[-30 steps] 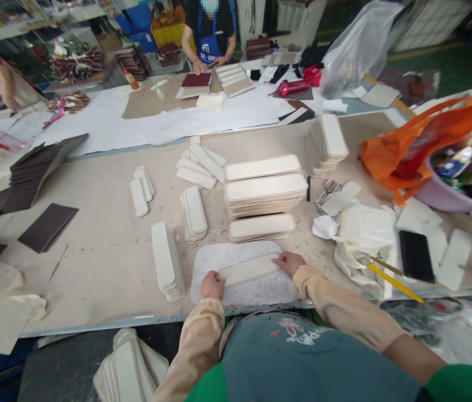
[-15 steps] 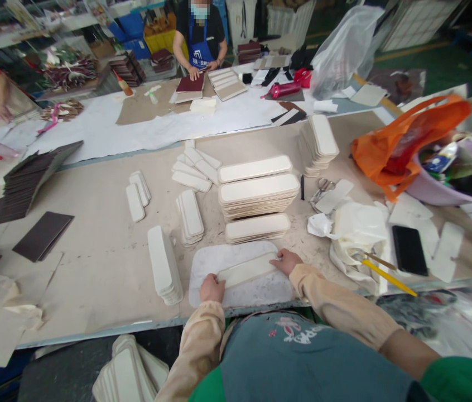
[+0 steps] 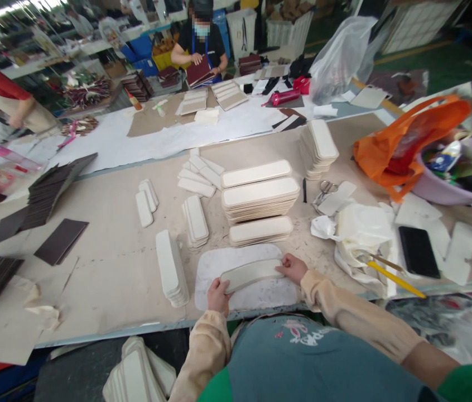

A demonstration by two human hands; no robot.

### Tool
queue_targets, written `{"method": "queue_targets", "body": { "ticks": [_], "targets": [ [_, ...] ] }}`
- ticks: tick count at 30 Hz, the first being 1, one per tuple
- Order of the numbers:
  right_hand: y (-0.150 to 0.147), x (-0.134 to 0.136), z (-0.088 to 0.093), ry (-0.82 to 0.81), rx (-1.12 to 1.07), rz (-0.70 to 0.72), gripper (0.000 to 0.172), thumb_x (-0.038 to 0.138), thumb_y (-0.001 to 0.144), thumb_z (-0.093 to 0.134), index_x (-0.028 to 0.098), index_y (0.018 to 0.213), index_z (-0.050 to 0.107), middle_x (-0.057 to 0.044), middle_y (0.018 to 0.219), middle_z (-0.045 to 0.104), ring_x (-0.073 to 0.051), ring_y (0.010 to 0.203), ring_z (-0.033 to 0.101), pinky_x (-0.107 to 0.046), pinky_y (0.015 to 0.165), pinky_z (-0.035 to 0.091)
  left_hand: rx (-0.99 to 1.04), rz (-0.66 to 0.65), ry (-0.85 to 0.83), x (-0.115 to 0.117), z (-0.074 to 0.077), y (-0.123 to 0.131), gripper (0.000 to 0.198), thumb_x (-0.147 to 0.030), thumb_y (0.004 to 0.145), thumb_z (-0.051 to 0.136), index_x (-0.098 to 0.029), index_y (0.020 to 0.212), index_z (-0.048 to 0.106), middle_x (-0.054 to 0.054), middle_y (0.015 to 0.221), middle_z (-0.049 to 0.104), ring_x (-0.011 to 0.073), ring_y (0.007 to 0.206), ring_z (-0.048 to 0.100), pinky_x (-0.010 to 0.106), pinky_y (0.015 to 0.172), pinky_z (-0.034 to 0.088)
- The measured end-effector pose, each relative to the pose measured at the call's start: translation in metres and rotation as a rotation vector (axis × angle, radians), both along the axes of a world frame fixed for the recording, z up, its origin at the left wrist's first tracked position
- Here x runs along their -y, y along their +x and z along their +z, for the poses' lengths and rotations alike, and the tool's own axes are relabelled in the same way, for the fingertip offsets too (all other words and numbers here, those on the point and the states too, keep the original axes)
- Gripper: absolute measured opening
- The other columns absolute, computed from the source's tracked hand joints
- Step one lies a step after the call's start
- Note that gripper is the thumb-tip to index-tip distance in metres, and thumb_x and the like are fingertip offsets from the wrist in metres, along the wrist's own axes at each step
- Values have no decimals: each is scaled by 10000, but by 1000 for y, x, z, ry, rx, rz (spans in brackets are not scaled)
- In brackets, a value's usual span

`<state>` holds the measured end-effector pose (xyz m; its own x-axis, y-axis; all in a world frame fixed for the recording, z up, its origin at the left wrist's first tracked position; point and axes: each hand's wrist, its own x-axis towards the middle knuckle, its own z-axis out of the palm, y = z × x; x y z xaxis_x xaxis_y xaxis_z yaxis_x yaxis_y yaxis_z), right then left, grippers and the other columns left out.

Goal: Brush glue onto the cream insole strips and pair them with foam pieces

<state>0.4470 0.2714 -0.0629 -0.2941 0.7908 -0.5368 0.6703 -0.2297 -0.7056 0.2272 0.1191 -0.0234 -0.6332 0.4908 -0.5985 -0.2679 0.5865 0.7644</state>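
Between my hands is a long pale strip (image 3: 253, 274) with rounded ends, slightly bowed. My left hand (image 3: 218, 296) pinches its left end and my right hand (image 3: 293, 269) pinches its right end. Beneath it lies a whitish rounded mat (image 3: 208, 265) at the table's near edge. Just beyond the mat are stacks of similar strips: a low near stack (image 3: 261, 230) and a taller stack (image 3: 261, 192) behind it. Left of the mat stands a narrow tall stack (image 3: 171, 268) of white pieces.
Scissors (image 3: 327, 188), a white bag (image 3: 364, 229), a yellow-handled tool (image 3: 397, 279) and a black phone (image 3: 419, 251) lie to the right. An orange bag (image 3: 412, 142) sits behind them. Dark panels (image 3: 61, 241) lie left. Across the table a co-worker (image 3: 202, 50) handles maroon panels.
The strip has come up off the mat and bends slightly, its ends still in my hands. The co-worker opposite has lifted a maroon panel. My view has shifted a little left.
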Motion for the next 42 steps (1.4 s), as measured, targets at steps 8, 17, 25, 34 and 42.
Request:
{"method": "queue_targets", "body": {
  "ticks": [8,17,25,34,42],
  "targets": [
    [-8,-2,76,-361,-499,-172,293,441,700,648,198,809,528,-2,798,621,-114,696,599,-241,619,541,417,411,518,-32,91,-7,215,-194,665,584,-169,878,571,51,903,676,172,922,630,279,791,520],
    [-15,-2,172,-377,-736,-254,264,379,699,706,197,857,597,-21,891,646,-122,739,605,-176,505,549,453,534,676,-53,166,-3,102,-133,787,519,-159,845,599,37,804,699,147,828,659,251,735,554],
    [-4,1,199,-326,-765,-259,255,339,686,723,197,866,613,-25,897,651,-127,749,610,-171,509,552,356,446,722,-58,175,1,124,-174,834,490,-182,863,611,30,864,700,143,948,634,247,820,536],
    [3,-1,195,-319,-728,-253,241,342,712,689,232,910,604,-29,1041,634,-159,859,618,-182,550,559,380,458,820,-54,179,16,138,-127,782,554,-151,908,605,53,860,697,150,844,660,265,785,538],
    [3,-6,192,-304,-714,-191,226,302,682,713,234,868,605,4,1061,638,-150,908,602,-191,633,562,383,531,896,-49,176,24,136,-85,762,572,-134,885,605,69,832,699,153,787,667,276,753,543]
  ]
}}
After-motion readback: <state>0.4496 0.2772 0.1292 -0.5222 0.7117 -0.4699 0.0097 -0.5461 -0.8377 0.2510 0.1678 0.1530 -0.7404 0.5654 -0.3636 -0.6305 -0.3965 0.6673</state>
